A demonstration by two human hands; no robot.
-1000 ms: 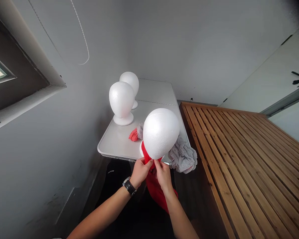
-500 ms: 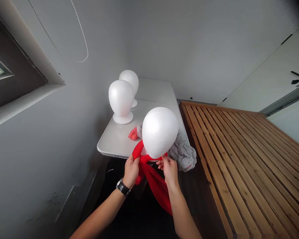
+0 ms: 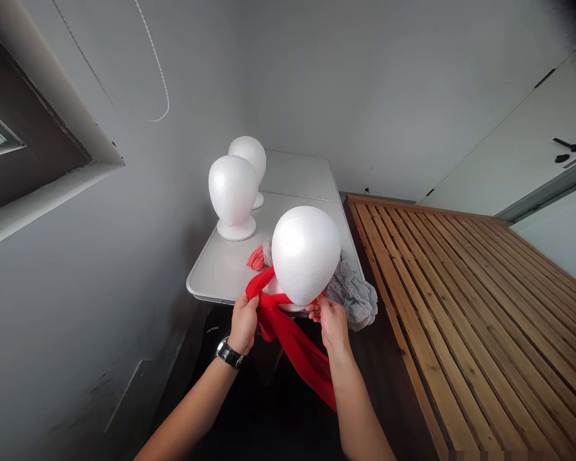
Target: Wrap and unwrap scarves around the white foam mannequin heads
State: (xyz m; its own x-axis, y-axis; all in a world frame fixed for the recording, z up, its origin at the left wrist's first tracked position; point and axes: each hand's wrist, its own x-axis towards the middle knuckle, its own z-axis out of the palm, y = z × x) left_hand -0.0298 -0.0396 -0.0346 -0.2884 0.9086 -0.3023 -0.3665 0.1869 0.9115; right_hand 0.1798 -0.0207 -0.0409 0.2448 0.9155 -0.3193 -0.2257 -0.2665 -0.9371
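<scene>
A red scarf (image 3: pixel 297 349) passes around the neck of the nearest white foam head (image 3: pixel 306 253), and one long end hangs down past the table's front edge. My left hand (image 3: pixel 244 322), with a watch on its wrist, is closed on the scarf at the left of the neck. On the right, just under the foam head's chin, my right hand (image 3: pixel 331 320) pinches the scarf with thumb and fingers. Part of the loop behind the neck is hidden by the head.
Two more white foam heads (image 3: pixel 233 192) stand at the back left of the grey table (image 3: pixel 221 275). Crumpled grey fabric (image 3: pixel 355 294) lies right of the nearest head, and a coral bundle (image 3: pixel 256 258) left of it. A wooden slatted bed (image 3: pixel 441 282) stands at the right.
My hands have moved apart, the left one to the left and the right one slightly right. The scarf loop has widened at the left of the neck.
</scene>
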